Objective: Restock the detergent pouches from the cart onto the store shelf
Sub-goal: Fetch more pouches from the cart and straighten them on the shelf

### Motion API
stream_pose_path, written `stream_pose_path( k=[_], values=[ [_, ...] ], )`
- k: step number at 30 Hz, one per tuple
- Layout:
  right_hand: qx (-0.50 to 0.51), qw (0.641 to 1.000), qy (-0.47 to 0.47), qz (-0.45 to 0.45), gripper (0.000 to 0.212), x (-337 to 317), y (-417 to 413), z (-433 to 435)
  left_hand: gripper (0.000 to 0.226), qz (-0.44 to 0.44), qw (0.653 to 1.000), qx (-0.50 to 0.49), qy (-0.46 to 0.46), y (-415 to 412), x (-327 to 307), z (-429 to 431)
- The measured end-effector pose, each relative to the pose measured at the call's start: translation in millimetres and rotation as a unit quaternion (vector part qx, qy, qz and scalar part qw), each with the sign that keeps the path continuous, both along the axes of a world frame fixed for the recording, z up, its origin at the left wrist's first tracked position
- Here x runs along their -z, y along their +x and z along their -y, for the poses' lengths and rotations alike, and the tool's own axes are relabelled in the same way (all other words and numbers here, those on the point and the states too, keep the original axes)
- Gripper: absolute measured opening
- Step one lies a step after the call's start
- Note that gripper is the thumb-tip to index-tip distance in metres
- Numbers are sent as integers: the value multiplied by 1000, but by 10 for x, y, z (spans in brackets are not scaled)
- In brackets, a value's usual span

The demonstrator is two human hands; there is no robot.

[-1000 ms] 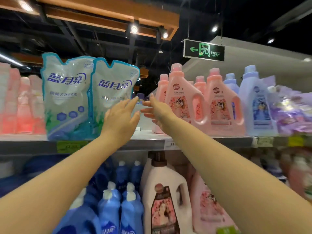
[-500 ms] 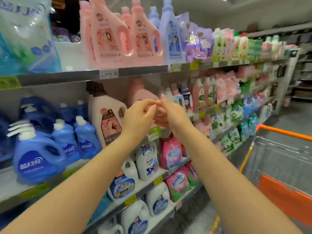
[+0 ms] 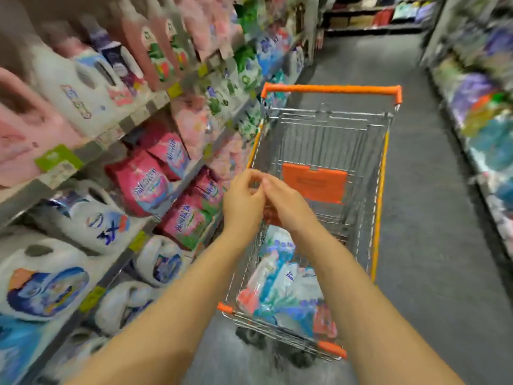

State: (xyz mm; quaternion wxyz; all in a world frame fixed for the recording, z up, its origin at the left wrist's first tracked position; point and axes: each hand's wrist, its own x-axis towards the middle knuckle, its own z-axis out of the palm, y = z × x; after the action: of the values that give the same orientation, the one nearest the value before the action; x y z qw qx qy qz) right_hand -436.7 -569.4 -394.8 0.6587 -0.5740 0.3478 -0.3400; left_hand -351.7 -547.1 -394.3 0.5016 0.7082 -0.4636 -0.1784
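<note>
Cart (image 3: 381, 190) holds detergent pouches (image 3: 280, 286); left hand (image 3: 243, 207) and right hand (image 3: 288, 207) touch above, fingers (image 3: 251, 175) loosely curled, empty.

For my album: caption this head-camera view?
Left hand and right hand touch above the cart of detergent pouches beside stocked shelves.

Silver wire cart (image 3: 330, 88) has orange trim; its pouches (image 3: 280, 284) are blue, white, red.

The left hand (image 3: 244, 202) and right hand (image 3: 287, 204) are meeting, fingertips touching, above the wire cart (image 3: 330, 88) (everything is looking rather blurred). Detergent pouches (image 3: 280, 287) are lying heaped in its near end.
</note>
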Motion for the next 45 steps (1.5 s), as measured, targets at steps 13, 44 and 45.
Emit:
stream_pose_path(
  k=[13,44,45],
  values=[
    [200,924,236,-226,27,2219,-716,828,18,-73,942,124,304,-424,2252,991],
    [380,769,495,-136,23,3605,-612,339,44,-200,808,69,550,-545,3672,739],
    [381,776,484,-132,23,3542,-616,333,51,-204,814,67,540,-545,3614,731]
  ],
)
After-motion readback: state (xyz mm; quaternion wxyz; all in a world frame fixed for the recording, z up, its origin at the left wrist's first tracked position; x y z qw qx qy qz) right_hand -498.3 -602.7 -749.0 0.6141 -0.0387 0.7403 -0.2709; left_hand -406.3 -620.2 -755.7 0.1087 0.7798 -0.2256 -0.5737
